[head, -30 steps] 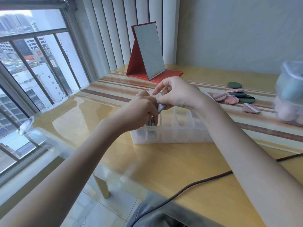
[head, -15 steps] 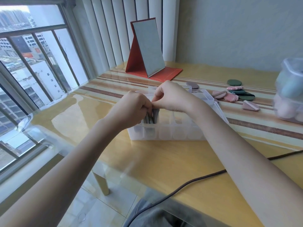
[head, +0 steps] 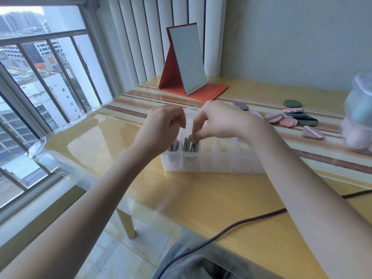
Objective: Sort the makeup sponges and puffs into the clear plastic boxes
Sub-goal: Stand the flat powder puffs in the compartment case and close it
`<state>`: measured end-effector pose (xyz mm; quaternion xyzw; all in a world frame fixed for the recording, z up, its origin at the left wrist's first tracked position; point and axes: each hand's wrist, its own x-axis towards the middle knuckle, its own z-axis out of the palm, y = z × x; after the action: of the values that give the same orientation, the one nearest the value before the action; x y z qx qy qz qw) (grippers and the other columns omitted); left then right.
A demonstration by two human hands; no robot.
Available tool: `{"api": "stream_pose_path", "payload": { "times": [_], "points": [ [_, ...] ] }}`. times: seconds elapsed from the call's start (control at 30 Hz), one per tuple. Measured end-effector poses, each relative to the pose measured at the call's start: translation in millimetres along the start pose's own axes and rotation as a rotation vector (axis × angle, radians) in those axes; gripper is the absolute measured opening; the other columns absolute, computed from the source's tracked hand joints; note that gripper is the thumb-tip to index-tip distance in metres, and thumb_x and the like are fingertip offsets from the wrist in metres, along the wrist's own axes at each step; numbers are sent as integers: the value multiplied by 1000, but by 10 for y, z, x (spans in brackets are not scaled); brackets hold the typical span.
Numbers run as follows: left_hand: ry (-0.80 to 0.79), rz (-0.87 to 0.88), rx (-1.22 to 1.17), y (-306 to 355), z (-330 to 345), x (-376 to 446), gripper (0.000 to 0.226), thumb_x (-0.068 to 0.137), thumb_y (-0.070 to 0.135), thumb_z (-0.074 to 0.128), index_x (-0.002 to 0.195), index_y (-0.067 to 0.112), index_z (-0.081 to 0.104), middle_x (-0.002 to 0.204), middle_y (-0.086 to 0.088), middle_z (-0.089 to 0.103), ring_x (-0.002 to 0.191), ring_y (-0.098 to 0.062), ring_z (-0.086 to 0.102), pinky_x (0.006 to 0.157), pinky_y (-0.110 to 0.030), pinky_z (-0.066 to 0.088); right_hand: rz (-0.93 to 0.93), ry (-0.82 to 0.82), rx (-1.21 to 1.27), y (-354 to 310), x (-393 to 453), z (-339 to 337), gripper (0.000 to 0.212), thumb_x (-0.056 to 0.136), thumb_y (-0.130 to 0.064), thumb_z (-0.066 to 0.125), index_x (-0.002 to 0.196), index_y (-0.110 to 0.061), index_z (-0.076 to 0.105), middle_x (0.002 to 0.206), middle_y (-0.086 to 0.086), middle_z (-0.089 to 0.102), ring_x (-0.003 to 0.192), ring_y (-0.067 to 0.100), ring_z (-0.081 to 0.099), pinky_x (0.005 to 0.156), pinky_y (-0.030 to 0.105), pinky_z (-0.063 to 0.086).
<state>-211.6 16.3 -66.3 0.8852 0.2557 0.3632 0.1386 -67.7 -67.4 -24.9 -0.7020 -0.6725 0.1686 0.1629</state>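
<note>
— Two hands over one clear divided box (head: pixel 213 164); what lies round it, biggest first?

— A wooden tabletop (head: pixel 201 198) carries it all. Behind the box stands a red folding mirror (head: pixel 186 61). Far to the box's right is a clear container (head: pixel 358 115) of rounded sponges, blue and pale pink, blurred at the frame edge. A dark cable (head: pixel 231 228) runs across the tabletop nearer the person than the box. Right of and behind the box, loose puffs (head: pixel 293 119) lie in a cluster: green, pink, mauve.

— And inside the box?

— Grey-green puffs (head: pixel 190 146) stand on edge in the second compartment from its left end; a pink puff (head: pixel 175 144) is in the end one.

— The hands?

— The left hand (head: pixel 165 125) is curled above the box's left end, holding nothing I can see. The right hand (head: pixel 219 119) reaches down, fingers (head: pixel 194 135) pinched at the top of the grey-green puffs. Both forearms hide part of the box.

— Any writing?

— None readable.
</note>
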Motion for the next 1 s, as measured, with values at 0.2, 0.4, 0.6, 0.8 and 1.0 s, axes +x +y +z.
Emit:
{"api": "stream_pose_path", "payload": {
  "times": [0.2, 0.4, 0.6, 0.8, 1.0],
  "points": [
    [-110, -16, 64, 23, -43, -11, 29, 69, -2, 49, 65, 13, 74, 54, 0, 64, 53, -16, 56, 56, -39, 51, -11, 57, -51, -2, 80, 138, 7, 86, -18, 69, 90, -23, 72, 88, -6, 66, 87, 15, 62, 70, 29, 49],
    [-261, -52, 93, 28, -62, 3, 42, 73, -7, 49, 74, 23, 77, 61, -6, 66, 61, -26, 57, 61, -41, 51, -42, 81, -68, -10, 43, 59, 11, 85, -14, 69, 86, -24, 75, 82, -12, 67, 84, 10, 62, 65, 23, 46],
    [-151, -57, 63, 45, -33, 10, 32, 76, -4, 50, 74, 15, 76, 58, 5, 60, 57, -12, 53, 61, -33, 49, -57, 183, -12, 7, 90, 102, 19, 84, -8, 64, 84, -25, 73, 84, -8, 68, 80, 6, 62, 72, 29, 52],
    [240, -18, 39, -48, -59, -55, 22, 80, 6, 42, 81, 7, 63, 74, -6, 65, 64, -27, 61, 58, -43, 50, -139, 57, 32, -22, 66, 100, 11, 83, -17, 71, 83, -27, 69, 91, -16, 62, 75, -5, 51, 59, 17, 33],
    [292, -176, -90, 132, -69, -6, 13, 89, 7, 43, 84, 9, 55, 52, 11, 53, 50, -11, 52, 54, -28, 44, -156, -3, -25, -26, 40, 80, 11, 87, -20, 64, 84, -30, 64, 88, -17, 58, 78, 0, 49, 60, 20, 35]
  ]
}}
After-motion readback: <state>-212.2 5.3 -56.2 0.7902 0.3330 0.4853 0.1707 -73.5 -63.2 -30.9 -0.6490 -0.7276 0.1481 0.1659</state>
